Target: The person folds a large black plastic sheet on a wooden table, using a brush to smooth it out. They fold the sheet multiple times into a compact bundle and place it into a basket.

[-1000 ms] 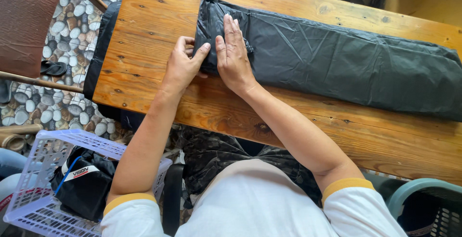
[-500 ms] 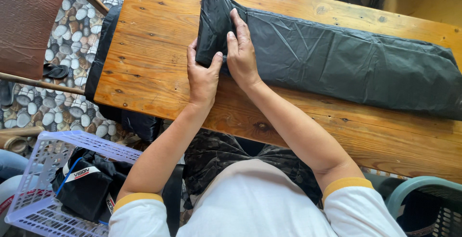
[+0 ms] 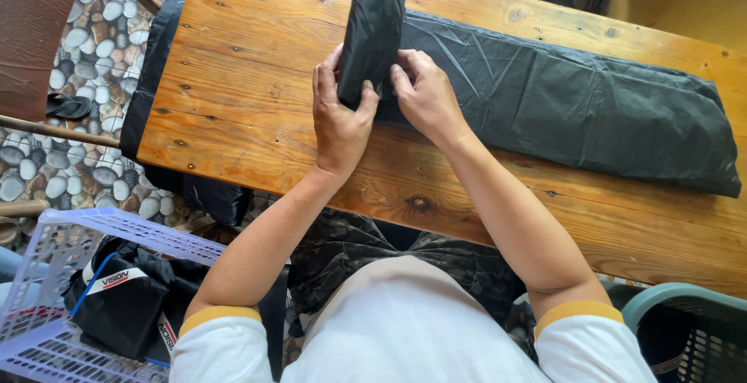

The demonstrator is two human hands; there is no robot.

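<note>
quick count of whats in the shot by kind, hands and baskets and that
hands: 2 (left hand, right hand), both gripping the end of the dark garment
dark garment on the table: 1
wooden table: 1
baskets: 2 (pale basket, green basket)
black bag in the pale basket: 1
total: 7

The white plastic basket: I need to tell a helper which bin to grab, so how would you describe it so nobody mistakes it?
Start at the wooden table, then look down to the floor at its near left corner, beside the person's left elbow. The white plastic basket stands there, with lattice walls and dark folded items inside. The other basket, on the right, is grey-green.
</note>
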